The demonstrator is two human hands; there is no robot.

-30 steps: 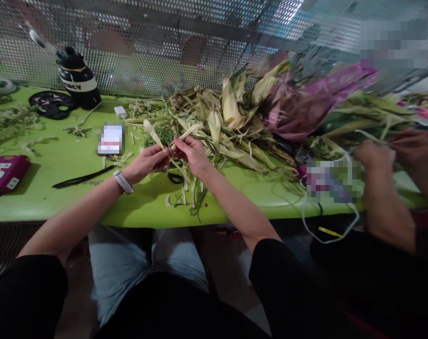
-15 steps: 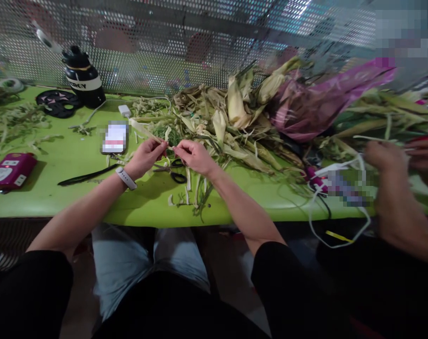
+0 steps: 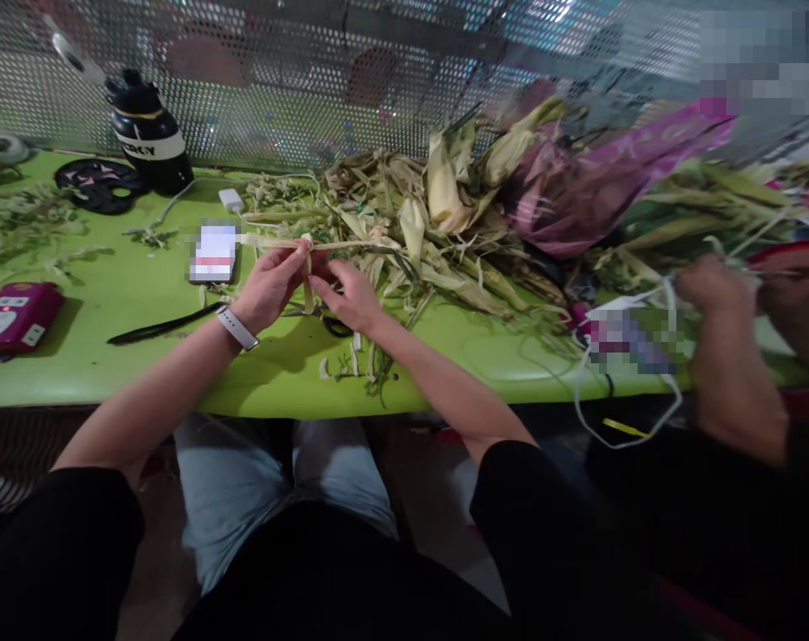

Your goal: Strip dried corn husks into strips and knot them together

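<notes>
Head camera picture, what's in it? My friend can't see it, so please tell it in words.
A person's left hand and right hand pinch a pale husk strip over a green table. A big pile of corn husks lies behind them. Another person's hand is busy at the right.

Husk strip (image 3: 277, 242): one long, narrow, pale cream piece, dry and slightly curled, held roughly level above the green table (image 3: 110, 294). It is pinched in the left hand (image 3: 271, 285), with its free left end projecting past the fingers and its right end reaching the husk pile (image 3: 404, 231). A short tail folds down between the hands, at the fingertips of the right hand (image 3: 347, 298).
</notes>
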